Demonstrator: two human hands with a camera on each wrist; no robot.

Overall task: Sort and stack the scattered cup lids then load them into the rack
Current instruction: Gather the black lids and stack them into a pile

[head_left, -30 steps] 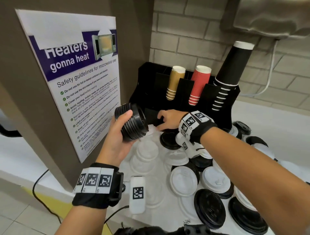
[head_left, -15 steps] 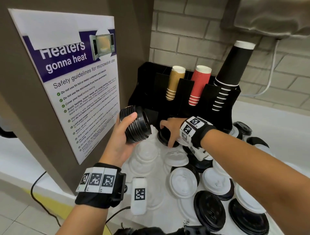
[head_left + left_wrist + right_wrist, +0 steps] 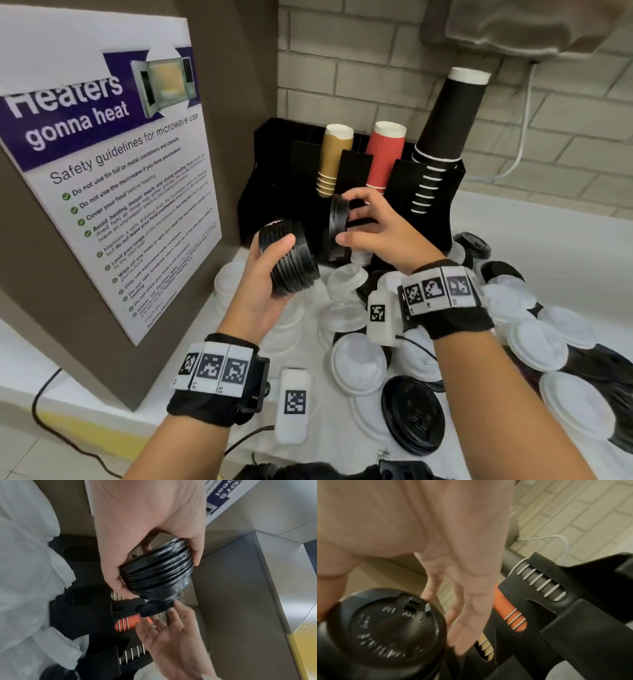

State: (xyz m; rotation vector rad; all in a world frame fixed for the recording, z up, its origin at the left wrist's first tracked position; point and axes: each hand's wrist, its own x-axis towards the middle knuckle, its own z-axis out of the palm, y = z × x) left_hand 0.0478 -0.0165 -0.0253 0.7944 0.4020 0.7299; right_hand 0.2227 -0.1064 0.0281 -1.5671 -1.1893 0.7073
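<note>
My left hand [image 3: 265, 284] grips a stack of several black lids [image 3: 289, 260], held sideways above the counter; the stack [image 3: 157, 572] shows ribbed rims in the left wrist view. Just to its right, my right hand [image 3: 356, 222] pinches a black lid [image 3: 337, 219] on edge between thumb and fingers, its top [image 3: 385, 626] facing the right wrist camera. A small gap separates lid and stack. Behind them stands the black rack [image 3: 274, 192]. White lids [image 3: 359, 363], black lids [image 3: 412, 414] and clear dome lids [image 3: 346, 279] lie scattered on the counter.
The rack holds gold cups [image 3: 334, 157], red cups [image 3: 385, 154] and tall black cups [image 3: 445, 123]. A cabinet wall with a microwave safety poster [image 3: 102, 171] closes the left side. A brick wall and a white cable [image 3: 513, 161] lie behind.
My right hand picked a black lid off the counter in front of the rack, raised it and turned it on edge beside the stack. The left hand shifted the stack slightly right.
</note>
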